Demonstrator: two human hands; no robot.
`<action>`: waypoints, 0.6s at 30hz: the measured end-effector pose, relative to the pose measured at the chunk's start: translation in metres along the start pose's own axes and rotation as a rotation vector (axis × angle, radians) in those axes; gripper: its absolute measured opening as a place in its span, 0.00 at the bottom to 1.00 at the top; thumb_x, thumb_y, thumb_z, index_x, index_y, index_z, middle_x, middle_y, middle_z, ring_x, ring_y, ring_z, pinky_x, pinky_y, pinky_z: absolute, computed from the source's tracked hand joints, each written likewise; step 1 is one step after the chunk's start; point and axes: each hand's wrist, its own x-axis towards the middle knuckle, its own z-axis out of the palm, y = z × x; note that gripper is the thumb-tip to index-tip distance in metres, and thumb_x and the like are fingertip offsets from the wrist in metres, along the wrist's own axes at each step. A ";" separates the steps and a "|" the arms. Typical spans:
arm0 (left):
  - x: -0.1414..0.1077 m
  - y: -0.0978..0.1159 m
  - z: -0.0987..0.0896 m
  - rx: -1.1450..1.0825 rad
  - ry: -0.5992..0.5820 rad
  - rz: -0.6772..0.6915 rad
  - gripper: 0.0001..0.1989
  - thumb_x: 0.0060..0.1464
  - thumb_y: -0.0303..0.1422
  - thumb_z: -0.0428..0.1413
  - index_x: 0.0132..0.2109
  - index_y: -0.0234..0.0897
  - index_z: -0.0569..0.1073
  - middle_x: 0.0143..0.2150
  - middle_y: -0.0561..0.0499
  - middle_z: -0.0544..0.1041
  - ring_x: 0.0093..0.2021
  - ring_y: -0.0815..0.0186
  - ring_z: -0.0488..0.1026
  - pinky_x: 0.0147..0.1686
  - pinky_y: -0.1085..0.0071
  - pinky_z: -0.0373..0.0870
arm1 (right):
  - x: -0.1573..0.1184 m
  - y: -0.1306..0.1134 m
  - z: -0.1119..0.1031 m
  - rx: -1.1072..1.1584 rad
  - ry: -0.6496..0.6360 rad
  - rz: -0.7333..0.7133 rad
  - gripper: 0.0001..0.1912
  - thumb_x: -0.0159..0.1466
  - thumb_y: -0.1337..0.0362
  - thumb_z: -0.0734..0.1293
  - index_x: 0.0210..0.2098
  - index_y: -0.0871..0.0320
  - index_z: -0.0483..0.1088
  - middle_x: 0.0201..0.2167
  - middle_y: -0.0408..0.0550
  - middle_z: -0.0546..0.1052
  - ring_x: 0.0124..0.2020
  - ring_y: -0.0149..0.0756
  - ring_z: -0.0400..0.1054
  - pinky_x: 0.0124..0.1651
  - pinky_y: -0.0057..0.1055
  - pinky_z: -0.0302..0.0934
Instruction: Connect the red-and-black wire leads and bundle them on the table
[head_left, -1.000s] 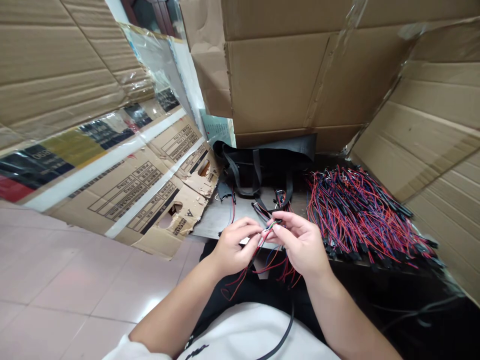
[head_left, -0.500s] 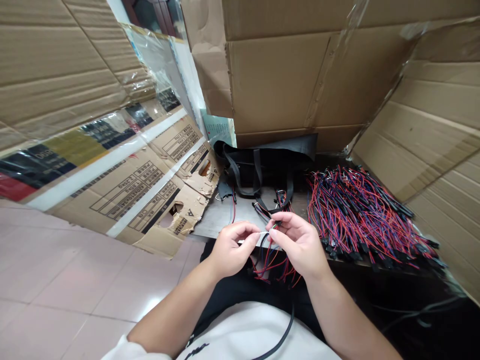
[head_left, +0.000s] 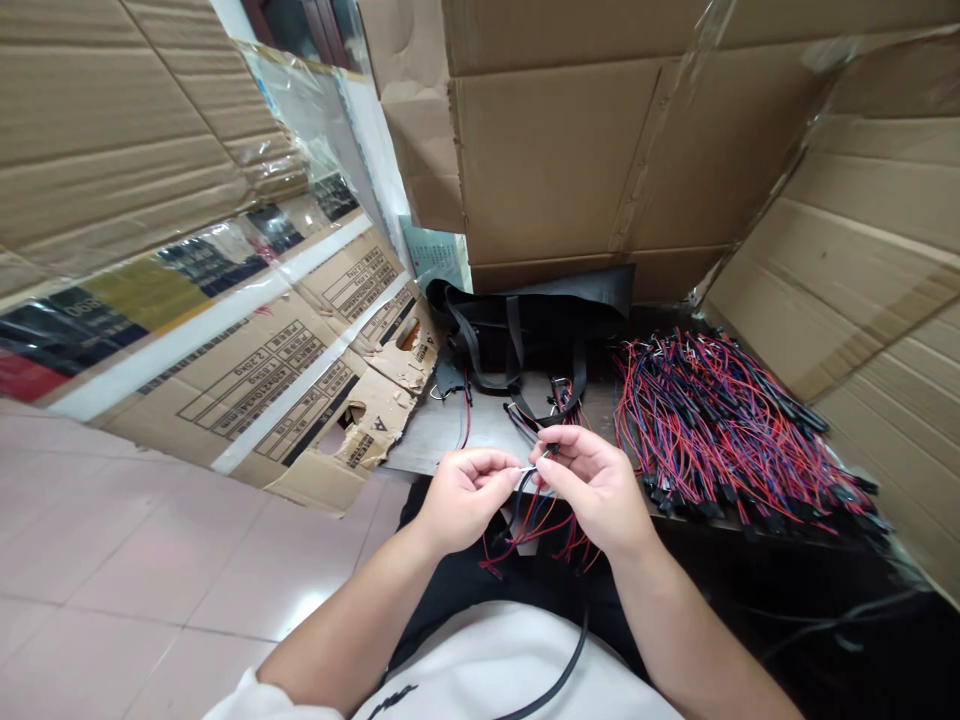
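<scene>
Counter (head_left: 480,435) carries a heap of red-and-blue connector leads (head_left: 720,435), with flattened cardboard (head_left: 247,390) lying on the tile floor (head_left: 135,540) alongside. Left hand (head_left: 465,500) and right hand (head_left: 596,490) pinch a wire lead (head_left: 538,520) together; fingers hide the pinched end.

light: bright, even | glare: floor tiles (head_left: 296,612) | edges: strongly wide-angle bowed

Red, blue, black wires (head_left: 720,430); tan cardboard (head_left: 570,150)
</scene>
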 end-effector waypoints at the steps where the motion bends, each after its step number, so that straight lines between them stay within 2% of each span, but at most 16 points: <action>1: 0.000 0.000 0.000 -0.003 0.003 -0.002 0.17 0.48 0.43 0.63 0.31 0.30 0.78 0.18 0.54 0.68 0.16 0.78 0.54 0.15 0.79 0.51 | 0.000 -0.001 0.000 0.004 -0.003 0.007 0.14 0.57 0.61 0.73 0.40 0.58 0.72 0.31 0.46 0.76 0.26 0.29 0.71 0.31 0.29 0.72; 9: -0.002 0.001 0.001 -0.018 0.018 -0.020 0.17 0.47 0.44 0.63 0.31 0.30 0.78 0.15 0.56 0.64 0.15 0.77 0.54 0.14 0.79 0.50 | 0.001 -0.002 0.000 0.027 0.018 0.044 0.20 0.55 0.59 0.74 0.45 0.58 0.72 0.32 0.47 0.79 0.28 0.34 0.73 0.34 0.36 0.73; 12: -0.004 -0.001 -0.001 -0.026 0.008 0.008 0.16 0.49 0.43 0.62 0.32 0.31 0.78 0.15 0.58 0.60 0.15 0.77 0.52 0.14 0.78 0.49 | 0.002 -0.005 0.001 -0.016 0.021 0.039 0.17 0.55 0.58 0.74 0.41 0.59 0.74 0.29 0.47 0.79 0.27 0.34 0.73 0.34 0.34 0.71; 18: -0.008 -0.003 -0.002 0.016 0.052 0.101 0.16 0.52 0.43 0.60 0.31 0.32 0.75 0.18 0.57 0.60 0.16 0.77 0.52 0.14 0.78 0.50 | -0.002 -0.022 0.007 -0.115 0.002 -0.104 0.11 0.58 0.60 0.72 0.38 0.57 0.74 0.30 0.48 0.78 0.30 0.34 0.72 0.33 0.29 0.68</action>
